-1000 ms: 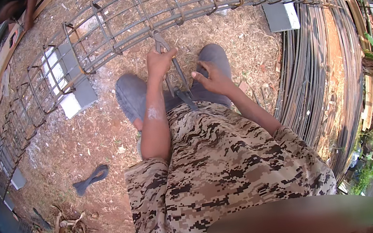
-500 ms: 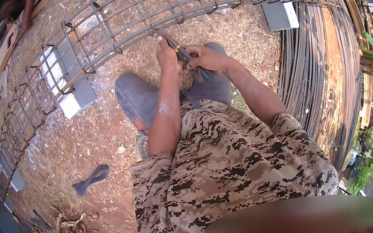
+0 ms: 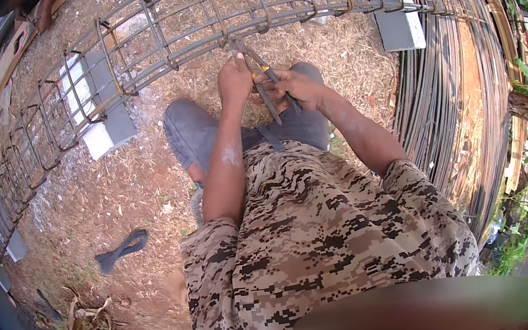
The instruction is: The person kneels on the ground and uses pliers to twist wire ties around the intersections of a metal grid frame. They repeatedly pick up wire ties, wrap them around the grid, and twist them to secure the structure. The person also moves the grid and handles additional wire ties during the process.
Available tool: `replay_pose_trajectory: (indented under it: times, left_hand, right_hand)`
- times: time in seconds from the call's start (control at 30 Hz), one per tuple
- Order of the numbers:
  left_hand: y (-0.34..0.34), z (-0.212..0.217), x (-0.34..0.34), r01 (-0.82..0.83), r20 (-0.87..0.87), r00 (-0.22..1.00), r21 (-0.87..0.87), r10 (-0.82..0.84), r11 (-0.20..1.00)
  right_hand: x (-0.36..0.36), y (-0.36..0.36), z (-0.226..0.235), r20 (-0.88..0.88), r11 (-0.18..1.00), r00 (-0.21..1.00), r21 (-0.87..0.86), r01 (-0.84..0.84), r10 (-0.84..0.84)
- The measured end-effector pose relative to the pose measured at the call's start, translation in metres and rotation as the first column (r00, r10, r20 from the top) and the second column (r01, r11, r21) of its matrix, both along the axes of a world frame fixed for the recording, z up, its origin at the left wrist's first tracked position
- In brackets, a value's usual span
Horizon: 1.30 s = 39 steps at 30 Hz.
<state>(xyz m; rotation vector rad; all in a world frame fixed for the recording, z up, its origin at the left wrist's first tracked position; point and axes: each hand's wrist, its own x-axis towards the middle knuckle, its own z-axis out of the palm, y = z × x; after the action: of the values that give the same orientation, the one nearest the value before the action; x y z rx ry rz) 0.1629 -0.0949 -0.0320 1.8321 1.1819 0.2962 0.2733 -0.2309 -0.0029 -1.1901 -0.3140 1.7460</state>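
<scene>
My right hand [image 3: 299,88] grips a pair of steel pincers [image 3: 253,55] with dark handles and yellow bands. The handles stand spread, and the jaws reach the near lower bar of a rebar cage [image 3: 194,54]. Close beside the jaws is my left hand [image 3: 235,82], its fingers curled and the thumb pointing up at the bar. Whatever its fingers pinch is hidden. The cage, made of long bars with square stirrups, crosses in front of my knees.
Foam blocks with grey faces lie under the cage, one at left [image 3: 109,129] and one at right [image 3: 399,31]. Long steel rods [image 3: 435,107] are stacked at right. A bundle of dark tie wire [image 3: 122,250] lies on the dirt at left. Another person's hand [image 3: 45,17] shows far left.
The pincers' handles have gone from close together to spread apart. My left hand has shifted slightly down, and its fingers remain curled near the jaws.
</scene>
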Motion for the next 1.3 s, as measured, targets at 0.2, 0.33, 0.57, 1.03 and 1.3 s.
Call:
replay_pose_trajectory:
  times: [0.2,0.33,0.57,1.03,1.3]
  left_hand:
    - [0.003,-0.014,0.009,-0.072,0.058,0.995,-0.103,0.078,0.992]
    - [-0.004,-0.009,0.009,-0.019,-0.058,0.998,0.013,0.02,1.0]
    - [-0.026,0.001,-0.017,0.082,0.122,0.984,0.354,-0.133,0.931]
    - [-0.012,0.042,-0.033,0.469,0.046,0.882,0.001,-0.469,0.883]
    - [0.07,0.035,-0.008,0.192,-0.279,0.96,0.632,-0.01,0.75]
  right_hand:
    - [0.018,0.005,-0.001,0.109,0.997,0.994,-0.074,-0.022,0.03]
    - [0.023,0.0,-0.005,0.179,0.984,0.984,-0.174,0.039,-0.007]
    - [-0.017,-0.046,-0.052,-0.062,0.829,0.887,-0.389,0.401,-0.458]
    - [-0.013,0.027,0.004,0.294,0.881,0.842,0.291,0.372,-0.452]
    - [0.013,-0.007,-0.038,0.029,0.687,0.692,-0.096,0.72,-0.721]
